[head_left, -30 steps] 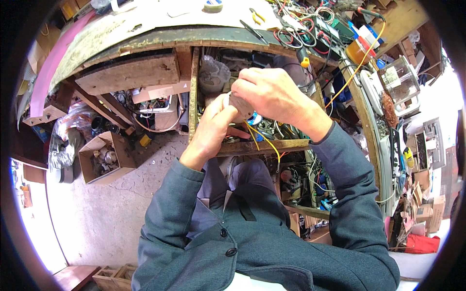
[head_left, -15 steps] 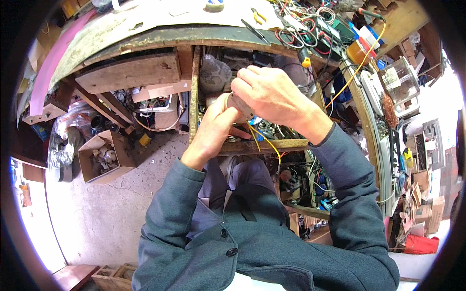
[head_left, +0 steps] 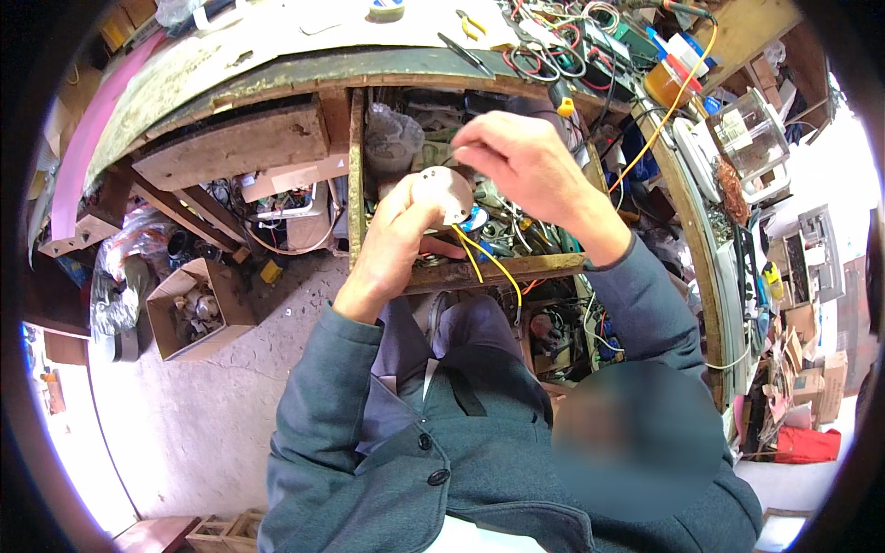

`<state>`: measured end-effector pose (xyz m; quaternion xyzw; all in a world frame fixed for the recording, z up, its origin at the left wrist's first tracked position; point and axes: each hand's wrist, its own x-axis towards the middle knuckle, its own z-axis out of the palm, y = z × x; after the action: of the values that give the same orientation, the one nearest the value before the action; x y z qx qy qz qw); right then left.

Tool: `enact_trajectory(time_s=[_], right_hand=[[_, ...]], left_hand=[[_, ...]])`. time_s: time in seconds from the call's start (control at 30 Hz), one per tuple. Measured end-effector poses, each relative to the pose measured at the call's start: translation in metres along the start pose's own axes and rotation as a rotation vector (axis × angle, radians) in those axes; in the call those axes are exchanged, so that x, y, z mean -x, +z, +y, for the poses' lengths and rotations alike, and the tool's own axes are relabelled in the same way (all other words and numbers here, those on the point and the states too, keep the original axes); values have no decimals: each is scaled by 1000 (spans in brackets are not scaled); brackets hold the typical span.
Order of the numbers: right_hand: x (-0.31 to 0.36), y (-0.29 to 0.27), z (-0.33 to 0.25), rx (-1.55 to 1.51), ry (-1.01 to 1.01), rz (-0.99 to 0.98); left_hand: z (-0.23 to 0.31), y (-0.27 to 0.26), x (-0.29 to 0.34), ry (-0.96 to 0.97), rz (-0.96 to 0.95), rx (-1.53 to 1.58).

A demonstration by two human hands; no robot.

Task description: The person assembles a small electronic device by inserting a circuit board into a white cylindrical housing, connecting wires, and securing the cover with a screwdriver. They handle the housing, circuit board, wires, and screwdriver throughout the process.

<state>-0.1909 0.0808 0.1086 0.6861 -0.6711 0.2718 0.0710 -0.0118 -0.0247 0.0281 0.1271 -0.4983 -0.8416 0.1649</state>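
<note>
My left hand (head_left: pixel 385 247) grips a round, flat metal part (head_left: pixel 443 194) that looks like a small motor, holding it by its edge over an open drawer. Small holes show on its pale face, and two yellow wires (head_left: pixel 498 264) hang from its lower side. Just above and to the right of it is my right hand (head_left: pixel 527 166), apart from the disc. Its thumb and forefinger are pinched together; whatever sits between the tips is too small to make out. Below both hands the wooden drawer (head_left: pixel 516 269) holds a jumble of metal bits, cables and a plastic-wrapped bundle (head_left: pixel 395 138).
On the workbench (head_left: pixel 277 83) ahead lie yellow-handled pliers (head_left: pixel 470 25), dark tweezers (head_left: pixel 466 55), a tape roll (head_left: pixel 386 11) and tangled leads. A yellow cable (head_left: pixel 656 129) runs down the right. A cardboard box (head_left: pixel 201 311) stands on the floor at left.
My right hand has lifted off the disc and moved slightly up and right. The disc's round face now shows more fully, still in my left hand. The view has shifted a little.
</note>
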Motion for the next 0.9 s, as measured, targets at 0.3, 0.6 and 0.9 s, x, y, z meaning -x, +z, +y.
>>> enact_trajectory(time_s=[0.3,0.6,0.9], right_hand=[[92,-8,30,502,577,-687],[83,-37,12,91,638,-278],[44,-65,-39,-473,401,314]], left_hand=[[-6,-1,-3,24,-31,15],[0,2,1,21,-26,-28],[-1,0,0,31,-42,-44]])
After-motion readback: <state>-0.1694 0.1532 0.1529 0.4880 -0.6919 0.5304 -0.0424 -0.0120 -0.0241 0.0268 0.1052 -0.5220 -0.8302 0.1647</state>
